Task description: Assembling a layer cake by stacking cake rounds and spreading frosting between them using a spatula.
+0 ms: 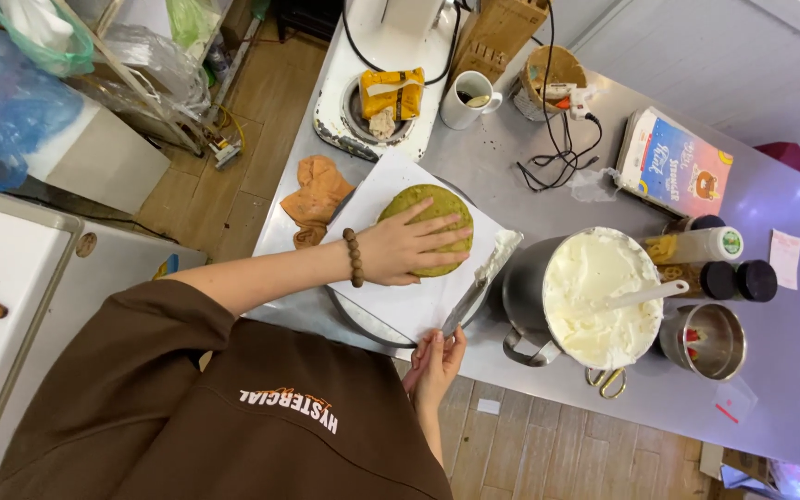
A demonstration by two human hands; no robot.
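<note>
While the left hand (409, 245) lies flat and open on a green cake (428, 227), the right hand (437, 356) grips a palette knife (479, 287) at the bench's (789, 343) near edge.

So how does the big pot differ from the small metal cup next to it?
The big pot is much wider and filled to the brim with white cream, a white spatula resting in it. The small metal cup is nearly empty, with only something small and red inside. Both are shiny metal and stand upright on the steel table.

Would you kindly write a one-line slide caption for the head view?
Left hand flat on a green sponge cake; right hand holds a palette knife beside a pot of cream.
</note>
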